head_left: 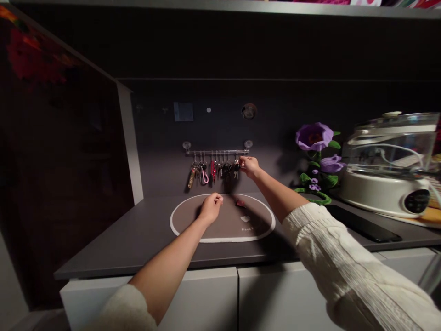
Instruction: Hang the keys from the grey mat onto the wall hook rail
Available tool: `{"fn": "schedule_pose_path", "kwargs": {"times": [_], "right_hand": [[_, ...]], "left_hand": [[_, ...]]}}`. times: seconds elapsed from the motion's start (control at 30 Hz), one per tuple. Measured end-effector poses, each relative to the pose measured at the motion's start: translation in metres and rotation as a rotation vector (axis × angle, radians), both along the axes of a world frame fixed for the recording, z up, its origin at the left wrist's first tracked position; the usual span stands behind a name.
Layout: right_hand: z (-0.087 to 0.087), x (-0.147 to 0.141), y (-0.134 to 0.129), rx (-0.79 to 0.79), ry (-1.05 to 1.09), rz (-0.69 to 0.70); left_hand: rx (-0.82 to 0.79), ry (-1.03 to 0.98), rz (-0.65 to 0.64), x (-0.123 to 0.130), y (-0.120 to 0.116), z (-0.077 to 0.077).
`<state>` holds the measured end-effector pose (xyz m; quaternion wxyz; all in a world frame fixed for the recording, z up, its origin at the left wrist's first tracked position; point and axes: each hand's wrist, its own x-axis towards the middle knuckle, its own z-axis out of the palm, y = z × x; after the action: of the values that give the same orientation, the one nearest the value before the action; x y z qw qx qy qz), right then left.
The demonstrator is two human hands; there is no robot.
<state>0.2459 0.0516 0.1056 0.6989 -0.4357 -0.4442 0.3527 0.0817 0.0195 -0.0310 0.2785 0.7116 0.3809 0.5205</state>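
Note:
My right hand (250,166) is raised to the right end of a clear hook rail (217,151) on the back wall. Its fingers are pinched at a bunch of keys (236,169) hanging there. Several other key bunches hang along the rail, among them one with a brown tag (191,177), one with a pink loop (205,176) and a red one (213,171). Low over the brown oval mat (186,220), my left hand (211,208) has its fingers curled together; whether anything is inside cannot be seen. A small dark red object (240,202) lies on the mat.
Purple artificial flowers (315,138) and a white appliance with a transparent top (382,184) stand on the right. A black phone-like slab (365,224) lies before them on the dark counter (113,246). A shelf (220,9) overhangs above; a side panel (129,142) bounds the left.

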Motion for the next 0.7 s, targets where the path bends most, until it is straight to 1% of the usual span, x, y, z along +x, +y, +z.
{"fn": "schedule_pose_path", "kwargs": {"times": [0.3,0.53,0.7], "right_hand": [[0.001,-0.002,0.009,-0.048,0.063,-0.049],[-0.007,0.003,0.010,-0.066,0.057,-0.050],[-0.013,0.004,0.009,-0.053,0.049,-0.023]], "left_hand": [[0.002,-0.002,0.001,0.000,0.001,0.000],[-0.004,-0.003,0.007,-0.001,0.002,-0.001],[0.006,-0.010,0.014,-0.001,0.003,-0.002]]}}
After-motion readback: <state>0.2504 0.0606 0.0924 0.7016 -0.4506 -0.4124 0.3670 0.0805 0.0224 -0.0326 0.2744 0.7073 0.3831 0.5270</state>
